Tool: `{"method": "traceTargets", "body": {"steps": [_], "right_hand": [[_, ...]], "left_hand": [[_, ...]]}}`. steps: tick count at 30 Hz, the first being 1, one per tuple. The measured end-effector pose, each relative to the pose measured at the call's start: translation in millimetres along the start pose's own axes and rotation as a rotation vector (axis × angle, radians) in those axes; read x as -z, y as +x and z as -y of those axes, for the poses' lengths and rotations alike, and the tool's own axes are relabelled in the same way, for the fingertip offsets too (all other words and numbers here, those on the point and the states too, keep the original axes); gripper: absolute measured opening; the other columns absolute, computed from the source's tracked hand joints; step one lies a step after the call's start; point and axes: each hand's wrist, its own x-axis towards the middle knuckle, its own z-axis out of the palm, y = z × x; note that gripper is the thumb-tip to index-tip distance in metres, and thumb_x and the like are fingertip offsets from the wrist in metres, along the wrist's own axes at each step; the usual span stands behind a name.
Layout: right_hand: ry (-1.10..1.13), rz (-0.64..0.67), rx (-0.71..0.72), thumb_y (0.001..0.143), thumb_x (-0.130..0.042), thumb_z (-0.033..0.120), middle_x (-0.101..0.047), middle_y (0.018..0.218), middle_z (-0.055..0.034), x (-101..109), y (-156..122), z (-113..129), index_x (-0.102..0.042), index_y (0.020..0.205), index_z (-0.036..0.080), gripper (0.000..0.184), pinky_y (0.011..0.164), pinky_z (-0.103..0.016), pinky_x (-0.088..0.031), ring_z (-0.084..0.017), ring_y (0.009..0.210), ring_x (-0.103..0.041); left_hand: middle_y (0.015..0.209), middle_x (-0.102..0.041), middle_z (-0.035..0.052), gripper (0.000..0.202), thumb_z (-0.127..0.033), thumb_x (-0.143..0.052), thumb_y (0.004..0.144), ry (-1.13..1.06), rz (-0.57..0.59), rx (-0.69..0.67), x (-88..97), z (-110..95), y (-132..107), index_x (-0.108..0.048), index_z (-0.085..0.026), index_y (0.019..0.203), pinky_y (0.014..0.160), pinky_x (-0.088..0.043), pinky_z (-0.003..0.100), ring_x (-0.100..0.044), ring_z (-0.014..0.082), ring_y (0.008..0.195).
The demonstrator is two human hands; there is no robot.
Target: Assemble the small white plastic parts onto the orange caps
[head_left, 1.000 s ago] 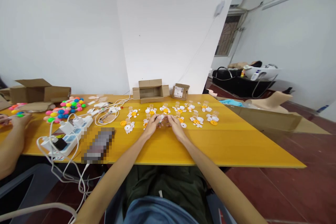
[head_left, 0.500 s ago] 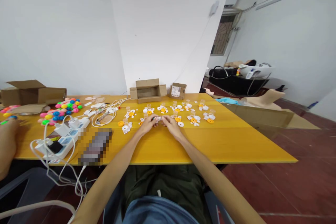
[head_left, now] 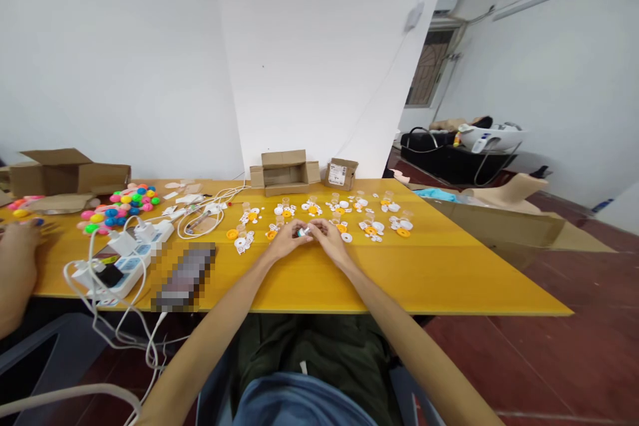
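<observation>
My left hand (head_left: pixel 286 240) and my right hand (head_left: pixel 328 239) meet over the middle of the table, fingers closed around a small white and teal piece (head_left: pixel 302 232). Its exact kind is too small to make out, and fingers cover part of it. Around my hands lie small groups of parts: clear plastic cups (head_left: pixel 368 217), orange discs (head_left: pixel 403 233), white discs (head_left: pixel 346 237) and small white cut-out pieces (head_left: pixel 243 247). An orange disc (head_left: pixel 271 235) sits just left of my left hand.
A pixelated phone (head_left: pixel 186 277), a white power strip (head_left: pixel 130 267) with cables and a pile of coloured balls (head_left: pixel 120 208) lie to the left. Another person's hand (head_left: pixel 20 259) is at the far left. Cardboard boxes (head_left: pixel 285 177) stand along the wall.
My fingers have shifted around the small piece, and its teal part shows more now. The other person's hand at the far left has moved slightly. The whole view has shifted a little.
</observation>
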Motion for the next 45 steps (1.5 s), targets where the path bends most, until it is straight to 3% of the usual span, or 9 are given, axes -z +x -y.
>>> {"method": "traceTargets", "body": {"steps": [9, 14, 23, 32, 37, 45], "right_hand": [[-0.120, 0.036, 0.058, 0.080, -0.070, 0.045, -0.076, 0.090, -0.0034, -3, -5, 9, -0.072, 0.089, 0.025, 0.023, 0.078, -0.037, -0.059, -0.023, 0.083, -0.070], [-0.236, 0.032, 0.122, 0.085, -0.065, 0.038, -0.077, 0.099, -0.0053, -1, -6, 7, -0.075, 0.096, 0.026, 0.018, 0.086, -0.038, -0.056, -0.025, 0.095, -0.070], [-0.264, -0.014, 0.174, 0.089, -0.060, 0.039, -0.075, 0.101, -0.0063, -1, -7, 8, -0.075, 0.099, 0.026, 0.022, 0.090, -0.039, -0.054, -0.025, 0.097, -0.068], [-0.311, -0.124, 0.236, 0.093, -0.054, 0.042, -0.073, 0.098, -0.0074, 6, -8, 16, -0.072, 0.101, 0.025, 0.026, 0.079, -0.037, -0.055, -0.026, 0.093, -0.066], [-0.449, -0.159, 0.259, 0.093, -0.055, 0.037, -0.073, 0.096, -0.0078, 12, -6, 6, -0.071, 0.101, 0.027, 0.021, 0.087, -0.041, -0.053, -0.028, 0.094, -0.066], [-0.704, -0.096, 0.260, 0.090, -0.060, 0.025, -0.073, 0.093, -0.0076, 18, -1, -13, -0.070, 0.090, 0.028, 0.010, 0.086, -0.040, -0.049, -0.028, 0.092, -0.065]], "left_hand": [[0.103, -0.077, 0.0057, 0.045, -0.043, -0.088, 0.071, 0.000, 0.012, -0.006, -4.0, -9, -5, -0.066, -0.019, 0.102, 0.090, -0.054, 0.036, -0.070, 0.0221, 0.097], [0.104, -0.077, 0.0062, 0.046, -0.043, -0.088, 0.071, 0.027, 0.006, -0.008, -3.2, -6, -4, -0.067, -0.019, 0.104, 0.089, -0.056, 0.036, -0.071, 0.0225, 0.096], [0.105, -0.076, 0.0063, 0.041, -0.034, -0.087, 0.071, 0.034, 0.010, -0.011, -2.8, 1, -1, -0.067, -0.019, 0.104, 0.089, -0.056, 0.036, -0.071, 0.0215, 0.095], [0.100, -0.075, 0.0035, 0.041, -0.024, -0.088, 0.068, 0.067, -0.018, -0.014, -2.7, 7, -1, -0.067, -0.020, 0.103, 0.091, -0.054, 0.036, -0.069, 0.0215, 0.095], [0.097, -0.074, 0.0023, 0.040, -0.021, -0.087, 0.066, 0.092, -0.033, -0.020, -3.2, 6, -1, -0.068, -0.021, 0.101, 0.089, -0.053, 0.034, -0.068, 0.0207, 0.094], [0.097, -0.072, 0.0023, 0.038, -0.021, -0.088, 0.064, 0.144, -0.041, -0.049, -2.4, 2, -2, -0.069, -0.021, 0.098, 0.088, -0.052, 0.034, -0.065, 0.0212, 0.093]]}}
